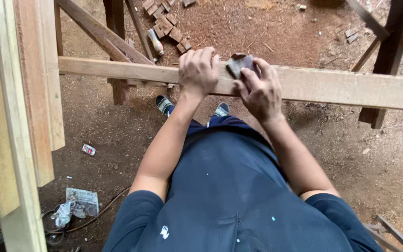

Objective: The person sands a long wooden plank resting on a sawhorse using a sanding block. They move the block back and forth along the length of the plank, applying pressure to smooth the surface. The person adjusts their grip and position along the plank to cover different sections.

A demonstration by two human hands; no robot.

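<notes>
A long pale wooden beam [341, 86] runs across the view at waist height. My left hand [198, 72] is curled over the beam's top, gripping it. Just to its right, my right hand [260, 91] presses a folded grey-brown piece of sandpaper [237, 64] against the beam's upper face. The two hands are a few centimetres apart. My dark blue shirt and sandalled feet show below the beam.
Upright pale planks [29, 112] stand at the left. Dark timber posts [390, 51] rise at the right and a diagonal brace [101, 32] at upper left. Wood offcuts [166, 21], a bottle [155, 42], paper litter [78, 205] and a cable lie on the red dirt floor.
</notes>
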